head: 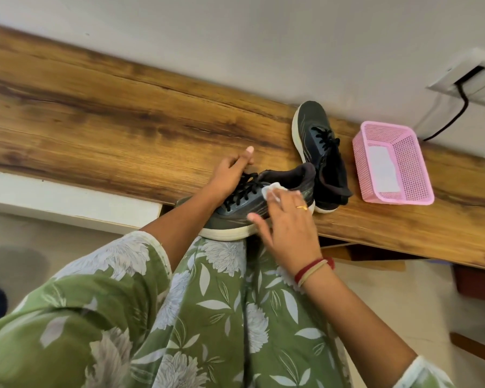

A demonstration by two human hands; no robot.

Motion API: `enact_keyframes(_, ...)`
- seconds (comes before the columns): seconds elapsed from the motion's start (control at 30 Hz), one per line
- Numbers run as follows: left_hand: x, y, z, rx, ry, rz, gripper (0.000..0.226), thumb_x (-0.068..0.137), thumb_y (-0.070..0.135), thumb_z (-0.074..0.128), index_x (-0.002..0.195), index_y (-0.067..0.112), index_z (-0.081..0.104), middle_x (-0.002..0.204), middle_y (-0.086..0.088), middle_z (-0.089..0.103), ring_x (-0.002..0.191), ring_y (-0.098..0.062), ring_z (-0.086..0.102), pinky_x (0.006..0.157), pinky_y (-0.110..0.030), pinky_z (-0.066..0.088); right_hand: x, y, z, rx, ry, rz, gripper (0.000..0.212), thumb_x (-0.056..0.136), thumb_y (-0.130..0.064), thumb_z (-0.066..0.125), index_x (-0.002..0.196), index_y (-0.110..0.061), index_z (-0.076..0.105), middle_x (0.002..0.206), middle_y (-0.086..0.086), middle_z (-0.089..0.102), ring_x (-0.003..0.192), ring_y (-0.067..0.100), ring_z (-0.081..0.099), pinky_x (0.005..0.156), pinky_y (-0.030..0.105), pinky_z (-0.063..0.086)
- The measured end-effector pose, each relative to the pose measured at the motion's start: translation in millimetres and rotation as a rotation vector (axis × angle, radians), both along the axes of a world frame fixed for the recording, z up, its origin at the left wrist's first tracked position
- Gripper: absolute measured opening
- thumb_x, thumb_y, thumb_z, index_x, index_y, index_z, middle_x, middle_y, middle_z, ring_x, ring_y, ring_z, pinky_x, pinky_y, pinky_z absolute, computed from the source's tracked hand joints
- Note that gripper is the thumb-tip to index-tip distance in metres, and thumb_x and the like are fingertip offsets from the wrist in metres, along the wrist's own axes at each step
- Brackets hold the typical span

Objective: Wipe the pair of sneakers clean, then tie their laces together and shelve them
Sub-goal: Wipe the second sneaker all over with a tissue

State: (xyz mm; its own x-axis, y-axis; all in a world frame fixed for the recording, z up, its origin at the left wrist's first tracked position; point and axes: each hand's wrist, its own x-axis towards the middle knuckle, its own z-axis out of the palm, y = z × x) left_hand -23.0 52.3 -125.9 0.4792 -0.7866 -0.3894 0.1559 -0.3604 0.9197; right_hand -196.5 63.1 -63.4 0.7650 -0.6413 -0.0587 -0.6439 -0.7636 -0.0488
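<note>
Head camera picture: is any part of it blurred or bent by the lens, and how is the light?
Head view: the right hand and its white wipe on the near sneaker are slightly motion-blurred; the far sneaker and pink basket look sharp. The wooden tabletop runs tilted and stretched, from the wide lens. Light is soft and even, without glare.

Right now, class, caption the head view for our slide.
Right hand presses a white wipe to the near sneaker while the left hand holds it.
</note>
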Motion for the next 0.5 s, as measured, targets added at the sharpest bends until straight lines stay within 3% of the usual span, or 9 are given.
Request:
enact_keyframes(0.07, -1.0, 3.2, 8.4, -0.051, -0.047, -0.253, 0.035, 0.097, 0.045, 0.046, 0.098, 0.016, 0.065, 0.105, -0.002, 0.063, 0.097, -0.011, 0.057, 0.09, -0.027, 0.042, 0.3, 13.4, -5.2, 0.043, 0.032, 0.134, 0.074, 0.094, -0.06, 0.021, 0.12, -0.002, 0.058, 0.116, 0.011, 0.057, 0.111, 0.027, 0.051, 0.108, 0.042, 0.032)
enact_keyframes(0.13, 1.0, 6.2, 9.6, -0.057, -0.153, -0.464, 0.025, 0.092, 0.035, 0.058, 0.11, 0.017, 0.06, 0.111, 0.001, 0.061, 0.097, -0.006, 0.056, 0.087, -0.019, 0.041, -4.7, 3.1, -5.5, 0.019, 0.047, 0.169, 0.071, 0.093, -0.06, 0.023, 0.124, -0.005, 0.057, 0.118, 0.01, 0.057, 0.113, 0.026, 0.051, 0.11, 0.041, 0.027)
enact_keyframes(0.17, 3.5, 7.1, 6.7, -0.065, -0.202, -0.513, 0.033, 0.088, 0.035, 0.064, 0.116, 0.019, 0.059, 0.114, 0.003, 0.061, 0.1, -0.005, 0.056, 0.087, -0.015, 0.041, -7.6, -5.6, -5.0, -0.022, 0.031, 0.13, 0.068, 0.094, -0.059, 0.024, 0.126, -0.008, 0.055, 0.12, 0.009, 0.057, 0.114, 0.025, 0.051, 0.111, 0.042, 0.026)
enact_keyframes(0.23, 5.8, 9.1, 0.5, -0.101, -0.231, -0.513, 0.044, 0.083, 0.035, 0.07, 0.123, 0.02, 0.059, 0.12, 0.005, 0.062, 0.109, -0.007, 0.057, 0.093, -0.017, 0.041, -6.2, -8.0, -2.2, -0.023, 0.04, 0.039, 0.068, 0.095, -0.058, 0.024, 0.127, -0.006, 0.054, 0.12, 0.01, 0.057, 0.113, 0.026, 0.051, 0.11, 0.044, 0.029)
enact_keyframes(0.3, 5.8, 9.8, -2.1, -0.143, -0.201, -0.486, 0.037, 0.085, 0.028, 0.07, 0.12, 0.016, 0.062, 0.114, 0.003, 0.065, 0.105, -0.007, 0.059, 0.093, -0.018, 0.043, 0.6, 6.2, -7.4, -0.007, 0.064, 0.072, 0.075, 0.093, -0.062, 0.025, 0.124, 0.0, 0.055, 0.118, 0.013, 0.057, 0.111, 0.029, 0.05, 0.108, 0.045, 0.033)
enact_keyframes(0.4, 2.8, 11.2, -0.8, -0.142, -0.12, -0.445, 0.02, 0.089, 0.025, 0.066, 0.107, 0.016, 0.066, 0.097, 0.0, 0.069, 0.087, -0.006, 0.063, 0.083, -0.021, 0.048, -0.3, 1.6, -8.1, -0.013, 0.08, 0.126, 0.076, 0.092, -0.063, 0.023, 0.124, -0.003, 0.056, 0.118, 0.011, 0.057, 0.112, 0.028, 0.051, 0.11, 0.045, 0.029)
enact_keyframes(0.5, 2.7, 11.2, -2.6, -0.089, -0.109, -0.413, 0.017, 0.09, 0.032, 0.063, 0.096, 0.016, 0.067, 0.078, 0.001, 0.067, 0.068, -0.005, 0.061, 0.066, -0.024, 0.049, -3.7, -9.8, -2.9, -0.06, 0.021, 0.015, 0.072, 0.093, -0.062, 0.021, 0.125, -0.007, 0.056, 0.116, 0.008, 0.058, 0.11, 0.027, 0.052, 0.11, 0.044, 0.027)
